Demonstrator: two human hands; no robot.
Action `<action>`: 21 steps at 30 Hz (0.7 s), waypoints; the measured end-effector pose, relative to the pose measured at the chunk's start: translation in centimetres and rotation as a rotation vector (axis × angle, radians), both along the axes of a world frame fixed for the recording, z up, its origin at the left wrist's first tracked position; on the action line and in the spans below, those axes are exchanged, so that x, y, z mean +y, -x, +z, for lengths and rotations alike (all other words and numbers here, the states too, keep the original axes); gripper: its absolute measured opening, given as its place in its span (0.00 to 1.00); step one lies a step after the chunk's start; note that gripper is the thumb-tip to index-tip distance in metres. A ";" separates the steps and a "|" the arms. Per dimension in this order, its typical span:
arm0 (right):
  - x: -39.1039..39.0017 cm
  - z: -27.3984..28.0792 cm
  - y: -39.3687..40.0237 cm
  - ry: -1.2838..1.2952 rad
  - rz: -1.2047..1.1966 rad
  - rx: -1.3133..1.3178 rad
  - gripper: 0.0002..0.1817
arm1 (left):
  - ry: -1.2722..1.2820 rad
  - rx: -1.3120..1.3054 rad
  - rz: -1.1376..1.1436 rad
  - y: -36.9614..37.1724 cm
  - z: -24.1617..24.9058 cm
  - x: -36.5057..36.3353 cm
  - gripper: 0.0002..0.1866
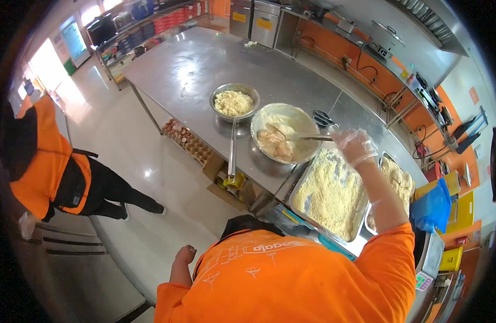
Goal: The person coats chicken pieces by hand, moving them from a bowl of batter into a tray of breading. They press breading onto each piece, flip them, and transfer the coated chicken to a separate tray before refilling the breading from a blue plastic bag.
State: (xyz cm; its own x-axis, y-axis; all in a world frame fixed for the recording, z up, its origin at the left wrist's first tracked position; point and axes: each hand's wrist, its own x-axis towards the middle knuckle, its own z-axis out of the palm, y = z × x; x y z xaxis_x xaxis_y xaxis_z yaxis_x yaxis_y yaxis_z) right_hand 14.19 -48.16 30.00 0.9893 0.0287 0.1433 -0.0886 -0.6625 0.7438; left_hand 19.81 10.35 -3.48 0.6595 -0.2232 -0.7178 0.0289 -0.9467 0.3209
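Two hands: right one working, left one idle.
Right hand (354,144): gloved in thin clear plastic, raised over the near end of the surface (189,70); its grip is pinched around the handle of the tongs (307,138), held nearly level so the tips reach into the batter bowl (283,132) at its 9 o'clock.
Left hand (185,254): bare, hanging low at the person's side, off the surface; fingers curled in loosely, holding nothing I can see.
Batter bowl: metal, pale batter up its walls, coated pieces lying at its 7 o'clock; it sits touching the crumb tray (330,195), presumably so dipped pieces cross with little drip.
Crumb tray: rectangular, metal, filled with yellow crumb, at 5 o'clock of the bowl and right before the person.
Second tray (398,180): just beside the first at its 3 o'clock, holding crumbed pieces; likely the landing spot.
Small bowl (234,101): at 10 o'clock of the batter bowl, holding a crumbly yellow mix; a long-handled utensil (232,153) lies from it toward the surface edge.
Scissors (324,118): flat on the surface at 2 o'clock of the batter bowl, apart from it.
Egg trays (188,141): on the shelf under the surface.
Blue bag (432,207): at 3 o'clock of the second tray.
Co-worker (49,167): orange top, standing on the floor well apart, at 9 o'clock.
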 end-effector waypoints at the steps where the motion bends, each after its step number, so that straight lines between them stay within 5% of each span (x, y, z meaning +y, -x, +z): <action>1: 0.0 0.7 0.4 0.019 -0.011 0.078 0.18 | 0.000 -0.001 -0.014 -0.1 -0.2 0.0 0.18; 4: 0.7 3.1 1.4 0.053 -0.098 0.264 0.17 | 0.003 -0.005 -0.057 -0.7 -0.3 -0.1 0.18; 15: 3.5 11.5 3.7 0.156 -0.192 0.110 0.28 | 0.023 0.025 -0.097 -1.1 2.2 -1.5 0.18; 21: 3.1 11.6 4.1 0.212 -0.162 0.074 0.27 | -0.047 -0.047 -0.120 -1.2 -3.1 0.0 0.19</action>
State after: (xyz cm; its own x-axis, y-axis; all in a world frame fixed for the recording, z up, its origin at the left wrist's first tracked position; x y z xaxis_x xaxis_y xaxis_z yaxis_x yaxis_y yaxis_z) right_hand 10.10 -45.11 41.58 0.9909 -0.1093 0.0783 -0.1212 -0.4730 0.8727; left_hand 20.96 10.37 -6.56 0.6630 -0.2693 -0.6985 -0.0989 -0.9564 0.2748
